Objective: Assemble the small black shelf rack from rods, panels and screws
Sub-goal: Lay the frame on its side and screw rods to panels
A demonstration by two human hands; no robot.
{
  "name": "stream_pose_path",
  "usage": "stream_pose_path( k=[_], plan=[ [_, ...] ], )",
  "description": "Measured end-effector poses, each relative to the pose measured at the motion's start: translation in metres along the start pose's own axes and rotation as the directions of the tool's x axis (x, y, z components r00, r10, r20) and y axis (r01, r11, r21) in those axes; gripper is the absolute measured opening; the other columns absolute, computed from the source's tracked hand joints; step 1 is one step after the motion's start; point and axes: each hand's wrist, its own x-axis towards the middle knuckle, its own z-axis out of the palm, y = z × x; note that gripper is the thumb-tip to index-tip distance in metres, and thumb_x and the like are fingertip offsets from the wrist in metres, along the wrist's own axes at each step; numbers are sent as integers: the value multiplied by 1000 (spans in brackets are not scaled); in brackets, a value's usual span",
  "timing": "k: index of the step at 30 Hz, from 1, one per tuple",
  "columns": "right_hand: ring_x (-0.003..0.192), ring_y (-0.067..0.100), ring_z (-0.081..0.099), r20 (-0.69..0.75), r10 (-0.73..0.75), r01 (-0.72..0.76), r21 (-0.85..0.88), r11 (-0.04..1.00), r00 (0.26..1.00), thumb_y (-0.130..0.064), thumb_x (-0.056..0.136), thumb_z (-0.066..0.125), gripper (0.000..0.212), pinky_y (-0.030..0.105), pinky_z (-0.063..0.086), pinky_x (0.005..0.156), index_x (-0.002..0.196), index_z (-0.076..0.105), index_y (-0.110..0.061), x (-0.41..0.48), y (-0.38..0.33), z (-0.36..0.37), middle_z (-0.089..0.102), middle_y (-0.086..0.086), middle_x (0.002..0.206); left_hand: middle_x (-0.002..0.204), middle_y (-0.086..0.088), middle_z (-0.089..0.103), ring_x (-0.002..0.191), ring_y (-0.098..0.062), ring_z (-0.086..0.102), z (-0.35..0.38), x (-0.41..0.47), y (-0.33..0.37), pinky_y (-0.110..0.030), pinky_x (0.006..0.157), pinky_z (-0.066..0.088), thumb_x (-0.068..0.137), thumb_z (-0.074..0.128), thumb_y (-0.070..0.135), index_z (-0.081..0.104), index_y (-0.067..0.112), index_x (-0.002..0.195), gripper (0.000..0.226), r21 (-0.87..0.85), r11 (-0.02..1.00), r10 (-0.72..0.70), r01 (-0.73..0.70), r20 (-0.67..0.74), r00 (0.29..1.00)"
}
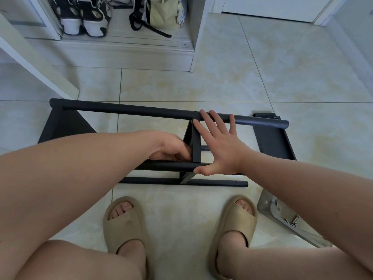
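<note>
The partly built black rack lies on its side on the tiled floor. Its far rod (pixel 129 110) runs left to right, with a nearer rod (pixel 165 165) and a lowest rod (pixel 218 182) below it. A middle panel (pixel 195 144) stands between the rods and an end panel (pixel 62 126) sits at the left. My left hand (pixel 171 147) curls its fingers against the middle panel above the nearer rod. My right hand (pixel 220 146) lies flat with spread fingers, fingertips on the far rod and thumb on the nearer rod. A loose black panel (pixel 272 142) lies at the right.
A clear plastic bag with screws (pixel 290 223) lies on the floor at the right. My feet in beige slippers (pixel 125 225) stand close below the rack. A white cabinet with shoes (pixel 84 19) and a bag (pixel 161 13) is at the back.
</note>
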Motion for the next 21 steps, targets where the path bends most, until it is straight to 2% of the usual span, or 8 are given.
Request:
stream_pose_path(
  k=[7,10,13,17,19,21],
  plan=[
    [153,29,-24,2,1,-1,-10,1000,1000,-95,62,27,129,70,-12,116,160,-12,-22,0,0,0,-25,6,167,98,-6,72,99,-21,62,0,-2,3,-34,104,45,96,55,14,72,11,100,17,40,994,-98,97,39,994],
    [153,29,-25,3,0,0,-4,1000,1000,-95,61,27,129,69,-13,116,160,-13,-23,0,0,0,-25,5,166,95,-10,70,98,-25,61,1,-3,5,-36,101,46,93,58,8,70,6,102,15,44,995,-87,87,13,996],
    [153,29,-25,-1,-1,1,2,1000,1000,-95,61,27,129,68,-14,116,161,-12,-22,0,1,0,-25,5,166,103,-17,68,101,-28,62,2,-2,6,-40,108,45,92,55,-1,66,-2,116,26,14,998,-65,65,-6,998],
    [153,29,-24,-3,-2,2,-1,1000,1000,-95,62,27,129,69,-14,116,161,-12,-22,0,0,0,-25,5,166,98,-18,66,95,-27,62,4,-2,7,-39,103,47,91,52,-7,66,-4,111,24,-7,1000,-26,26,-25,999],
    [153,29,-24,-4,0,0,1,1000,1000,-95,62,27,129,69,-13,116,161,-11,-22,0,0,0,-25,5,167,99,-18,67,92,-26,64,3,-2,6,-37,99,50,92,52,-7,65,-5,115,26,-7,1000,-24,24,-26,999],
    [153,29,-24,-4,0,0,4,1000,1000,-95,62,27,129,69,-14,116,161,-12,-22,0,0,1,-25,5,166,95,-15,68,88,-24,65,3,-2,5,-36,97,51,92,53,-5,66,-1,109,22,-3,1000,-28,28,-19,999]
  ],
)
